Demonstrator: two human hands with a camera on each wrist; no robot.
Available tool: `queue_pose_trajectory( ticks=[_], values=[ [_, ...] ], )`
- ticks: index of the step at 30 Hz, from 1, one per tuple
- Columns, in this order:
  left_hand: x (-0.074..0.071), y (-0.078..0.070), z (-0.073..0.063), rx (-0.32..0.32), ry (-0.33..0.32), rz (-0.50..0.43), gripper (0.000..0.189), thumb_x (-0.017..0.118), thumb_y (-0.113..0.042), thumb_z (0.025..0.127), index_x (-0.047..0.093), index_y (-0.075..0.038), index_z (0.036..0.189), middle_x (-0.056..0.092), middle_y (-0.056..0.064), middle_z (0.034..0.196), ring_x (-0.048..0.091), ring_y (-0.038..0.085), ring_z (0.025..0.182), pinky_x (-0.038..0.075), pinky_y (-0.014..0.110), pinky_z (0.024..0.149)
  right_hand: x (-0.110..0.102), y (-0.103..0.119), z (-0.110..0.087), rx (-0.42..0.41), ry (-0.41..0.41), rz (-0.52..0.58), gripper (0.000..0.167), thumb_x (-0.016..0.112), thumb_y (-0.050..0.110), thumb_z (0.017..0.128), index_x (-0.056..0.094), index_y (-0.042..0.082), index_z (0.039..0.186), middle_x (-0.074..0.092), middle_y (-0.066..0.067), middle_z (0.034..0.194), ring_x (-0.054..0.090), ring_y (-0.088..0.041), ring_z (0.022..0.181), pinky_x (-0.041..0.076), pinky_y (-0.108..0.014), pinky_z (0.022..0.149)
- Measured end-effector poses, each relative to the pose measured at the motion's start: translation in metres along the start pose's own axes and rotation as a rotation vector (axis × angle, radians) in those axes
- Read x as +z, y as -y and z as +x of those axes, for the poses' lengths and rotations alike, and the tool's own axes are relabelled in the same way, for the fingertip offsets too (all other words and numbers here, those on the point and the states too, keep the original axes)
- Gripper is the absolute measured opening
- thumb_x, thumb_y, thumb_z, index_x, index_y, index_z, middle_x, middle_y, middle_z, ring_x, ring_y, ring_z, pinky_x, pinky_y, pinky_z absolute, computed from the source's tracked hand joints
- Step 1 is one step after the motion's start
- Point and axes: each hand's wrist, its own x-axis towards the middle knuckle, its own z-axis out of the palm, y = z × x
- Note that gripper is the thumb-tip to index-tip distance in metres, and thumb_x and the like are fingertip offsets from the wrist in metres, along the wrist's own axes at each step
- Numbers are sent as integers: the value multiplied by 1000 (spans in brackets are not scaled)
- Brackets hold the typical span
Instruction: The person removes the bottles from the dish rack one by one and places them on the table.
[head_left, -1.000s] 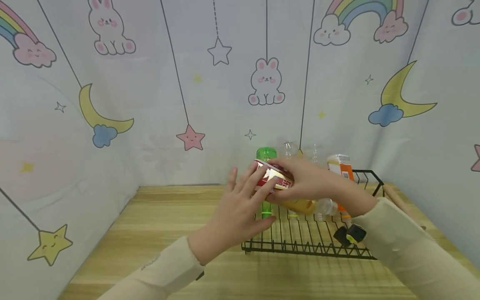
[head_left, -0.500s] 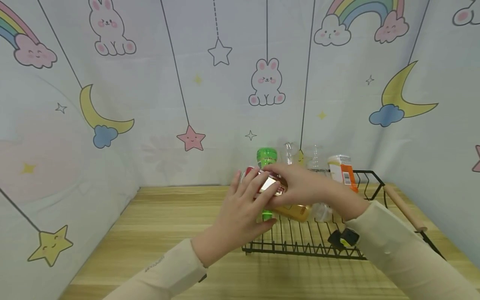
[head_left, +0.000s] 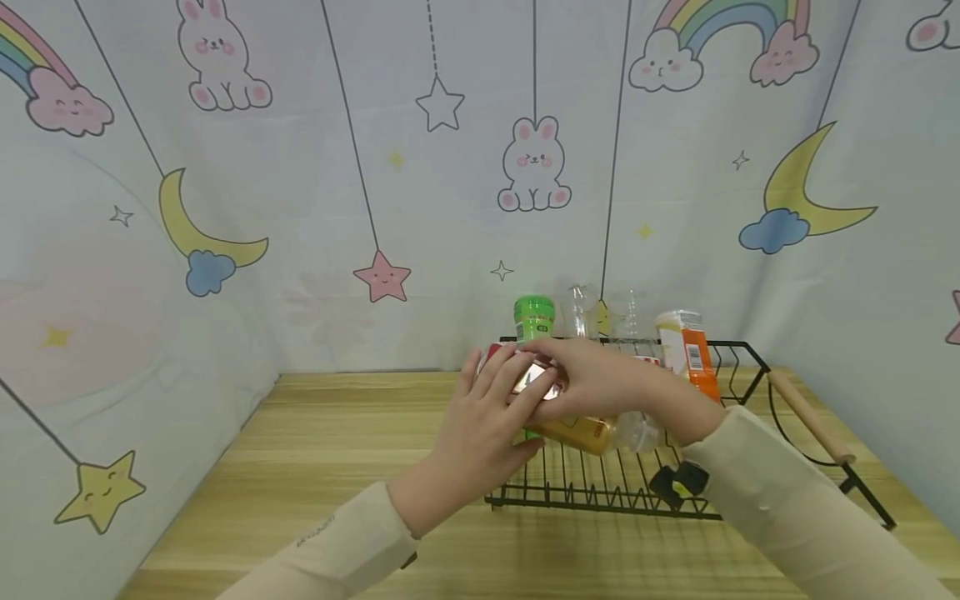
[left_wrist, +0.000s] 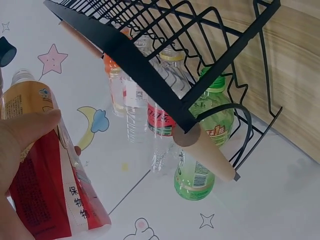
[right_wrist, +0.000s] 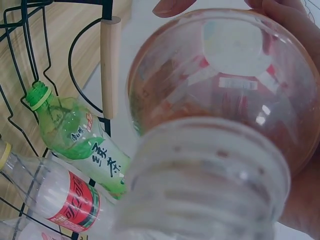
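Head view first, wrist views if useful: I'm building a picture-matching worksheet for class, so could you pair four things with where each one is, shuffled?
Things
1. Red-and-gold bottle
2. Green bottle
3. Wire rack
4. Smiling pink star

Places
A. Standing on the wooden tabletop
B. Printed on the pale backdrop
C. Gripped by the right hand
D. Among the bottles in the rack, toward the left end in the head view

Right pairs: 1-C, 2-D, 3-A, 4-B
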Motion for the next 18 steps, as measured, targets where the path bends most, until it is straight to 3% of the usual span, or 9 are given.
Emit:
queue_pose_trajectory(
  ticks=[10, 18],
  values=[
    [7, 2, -4, -3, -38, -3, 76, 86, -40, 66, 52, -15, 129, 49, 8, 131, 43, 31, 128, 33, 56, 107, 4, 0, 3, -3, 5, -18, 60, 73, 36, 81, 51, 12, 131, 58, 3, 93, 52, -15, 77, 49, -30, 64],
    [10, 4, -6, -8, -56, -5, 74, 85, -43, 65, 54, -16, 127, 50, 8, 128, 43, 29, 127, 32, 53, 108, 7, -3, 5, 2, 14, 13, 62, 75, 41, 79, 51, 13, 129, 59, 3, 103, 55, -17, 85, 50, -31, 70]
  ],
)
